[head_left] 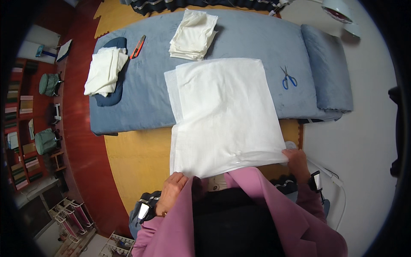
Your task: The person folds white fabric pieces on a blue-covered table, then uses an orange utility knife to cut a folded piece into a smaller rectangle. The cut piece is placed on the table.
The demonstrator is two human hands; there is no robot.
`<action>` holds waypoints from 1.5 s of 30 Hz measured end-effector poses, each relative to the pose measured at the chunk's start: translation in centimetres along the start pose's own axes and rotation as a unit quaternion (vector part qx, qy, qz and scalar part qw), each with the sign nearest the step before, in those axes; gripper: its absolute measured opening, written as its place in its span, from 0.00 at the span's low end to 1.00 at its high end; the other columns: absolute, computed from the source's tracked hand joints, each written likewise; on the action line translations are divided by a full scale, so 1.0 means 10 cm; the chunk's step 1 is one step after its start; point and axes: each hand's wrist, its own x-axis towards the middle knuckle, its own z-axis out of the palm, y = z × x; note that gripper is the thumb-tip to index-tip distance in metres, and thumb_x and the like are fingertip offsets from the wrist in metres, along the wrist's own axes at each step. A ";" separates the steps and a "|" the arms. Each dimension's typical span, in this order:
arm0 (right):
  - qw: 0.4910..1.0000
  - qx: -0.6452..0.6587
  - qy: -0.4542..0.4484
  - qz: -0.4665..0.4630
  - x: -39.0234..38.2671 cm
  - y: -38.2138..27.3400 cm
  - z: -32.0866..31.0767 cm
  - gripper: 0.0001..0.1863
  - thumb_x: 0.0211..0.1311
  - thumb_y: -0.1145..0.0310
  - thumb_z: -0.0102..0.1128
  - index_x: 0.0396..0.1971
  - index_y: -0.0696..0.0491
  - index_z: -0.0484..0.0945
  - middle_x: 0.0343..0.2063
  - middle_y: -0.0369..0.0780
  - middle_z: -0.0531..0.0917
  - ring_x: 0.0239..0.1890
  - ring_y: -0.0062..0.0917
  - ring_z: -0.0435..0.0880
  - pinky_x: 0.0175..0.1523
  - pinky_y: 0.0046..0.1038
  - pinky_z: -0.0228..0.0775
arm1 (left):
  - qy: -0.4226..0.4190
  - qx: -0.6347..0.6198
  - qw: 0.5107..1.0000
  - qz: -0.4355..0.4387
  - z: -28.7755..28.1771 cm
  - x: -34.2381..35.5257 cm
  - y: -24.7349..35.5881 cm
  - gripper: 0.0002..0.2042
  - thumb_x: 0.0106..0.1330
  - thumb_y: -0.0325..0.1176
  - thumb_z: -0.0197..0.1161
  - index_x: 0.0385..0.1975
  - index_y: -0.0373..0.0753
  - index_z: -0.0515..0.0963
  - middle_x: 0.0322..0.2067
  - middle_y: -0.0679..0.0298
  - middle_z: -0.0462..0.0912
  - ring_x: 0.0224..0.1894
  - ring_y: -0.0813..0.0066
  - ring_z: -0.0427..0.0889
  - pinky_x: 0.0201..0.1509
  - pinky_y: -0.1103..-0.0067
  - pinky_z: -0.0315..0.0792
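Observation:
A large folded white sheet (222,111) drapes from the padded blue bed toward me, its near edge at my waist. My left hand (173,188) grips that edge at its lower left corner, and my right hand (296,162) pinches the lower right corner. A stack of folded white cloths (192,34) lies at the bed's far middle. Another stack (105,68) rests on a dark blue cushion (109,98) at the left, beside an orange utility knife (137,47). Blue-handled scissors (287,79) lie right of the sheet.
The bed (141,103) has a pillow (332,73) at its right end, over yellow floor mats (132,158). A white lamp (336,10), a cable (342,205) and a white wall are at the right. A red bookshelf (25,162), green chairs (46,141) and racks (70,216) stand left.

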 end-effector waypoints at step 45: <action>0.801 0.583 -0.117 -0.073 0.58 -1.90 0.25 0.12 0.61 0.65 0.65 0.35 0.60 0.81 0.31 0.43 0.85 0.29 0.23 0.84 0.34 0.25 0.75 | 0.209 -0.661 0.656 -0.299 1.16 0.36 0.49 0.06 0.66 0.30 0.64 0.34 0.34 0.82 0.28 0.69 0.82 0.29 0.83 0.77 0.34 0.84 0.72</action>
